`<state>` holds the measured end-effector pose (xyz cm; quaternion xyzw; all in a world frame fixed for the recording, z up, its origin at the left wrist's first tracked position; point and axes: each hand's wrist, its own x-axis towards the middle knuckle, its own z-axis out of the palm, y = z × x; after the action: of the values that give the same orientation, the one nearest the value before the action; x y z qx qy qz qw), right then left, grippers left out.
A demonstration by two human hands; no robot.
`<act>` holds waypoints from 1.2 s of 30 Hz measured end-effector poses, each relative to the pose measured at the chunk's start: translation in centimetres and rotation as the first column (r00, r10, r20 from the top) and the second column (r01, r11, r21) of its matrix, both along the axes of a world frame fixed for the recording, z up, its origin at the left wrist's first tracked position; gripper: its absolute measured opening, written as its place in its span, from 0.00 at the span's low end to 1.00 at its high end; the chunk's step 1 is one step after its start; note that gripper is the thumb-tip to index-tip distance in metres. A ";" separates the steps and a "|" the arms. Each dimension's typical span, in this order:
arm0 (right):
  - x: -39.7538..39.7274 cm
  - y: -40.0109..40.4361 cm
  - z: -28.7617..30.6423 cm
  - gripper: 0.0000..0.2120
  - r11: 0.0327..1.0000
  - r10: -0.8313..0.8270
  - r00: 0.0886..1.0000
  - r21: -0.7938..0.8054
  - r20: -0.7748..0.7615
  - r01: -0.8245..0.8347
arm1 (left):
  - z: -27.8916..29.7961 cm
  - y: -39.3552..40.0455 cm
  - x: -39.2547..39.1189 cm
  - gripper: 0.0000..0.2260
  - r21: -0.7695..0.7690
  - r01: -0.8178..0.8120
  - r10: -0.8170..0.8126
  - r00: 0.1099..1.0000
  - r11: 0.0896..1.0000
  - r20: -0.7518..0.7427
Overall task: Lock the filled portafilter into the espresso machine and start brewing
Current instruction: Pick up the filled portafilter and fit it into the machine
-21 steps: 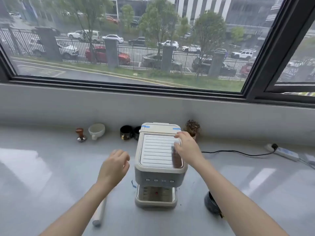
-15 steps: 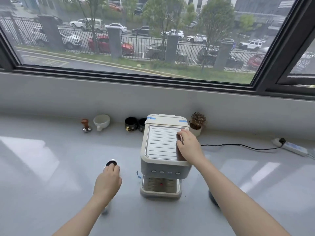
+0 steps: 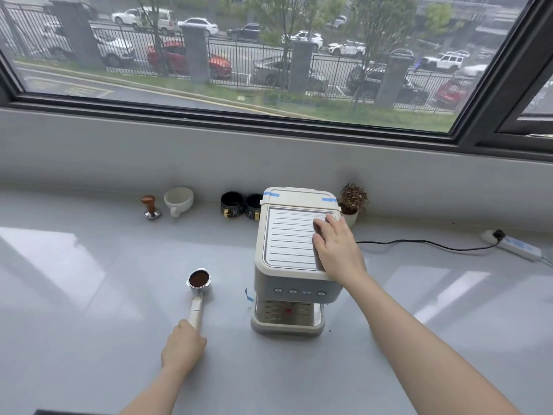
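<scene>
A cream espresso machine [image 3: 294, 283] stands mid-counter, its button row facing me above the drip tray. To its left a portafilter [image 3: 198, 283] filled with dark coffee grounds rests on the counter, its cream handle pointing toward me. My left hand [image 3: 183, 347] is closed around the near end of that handle. My right hand [image 3: 336, 248] lies flat, fingers spread, on the right side of the machine's ribbed top.
Along the back wall stand a wooden-handled tamper [image 3: 151, 207], a white cup [image 3: 178, 200], two black cups [image 3: 241, 205] and a small potted plant [image 3: 353, 202]. A black cable [image 3: 419, 244] runs right to a power strip [image 3: 514, 245].
My left hand dropped from beside the machine onto the portafilter handle and gripped it near the end. The camera tilted down and pulled back; my right hand stayed on the machine top.
</scene>
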<state>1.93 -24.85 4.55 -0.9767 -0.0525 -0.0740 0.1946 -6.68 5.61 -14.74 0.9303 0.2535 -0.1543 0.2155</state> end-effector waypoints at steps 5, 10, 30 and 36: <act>-0.5 -0.3 0.5 0.20 0.988 0.066 0.998 -0.136 -0.024 -0.069 | 0.3 0.7 0.4 0.09 -0.153 -0.136 0.145 0.988 0.979 0.047; -0.1 -0.2 0.6 0.26 0.994 0.022 0.997 -0.105 -0.078 -0.030 | 0.9 0.5 -1.6 0.07 -0.093 -0.071 0.085 0.984 0.993 0.159; 0.3 -0.6 -0.5 0.24 0.998 -0.034 0.991 0.054 -0.126 0.041 | 6.4 -9.3 -1.5 0.03 -0.195 0.222 -0.159 0.942 0.955 0.297; 0.2 -0.5 -0.4 0.23 0.991 -0.069 0.986 0.105 -0.148 0.086 | 7.5 -10.0 0.2 0.08 -0.192 0.241 -0.178 0.939 0.951 0.293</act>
<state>2.17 -25.37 4.17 -0.9684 0.0040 -0.0134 0.2491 -6.50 -4.38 -7.27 0.9339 0.1012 -0.0749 0.3347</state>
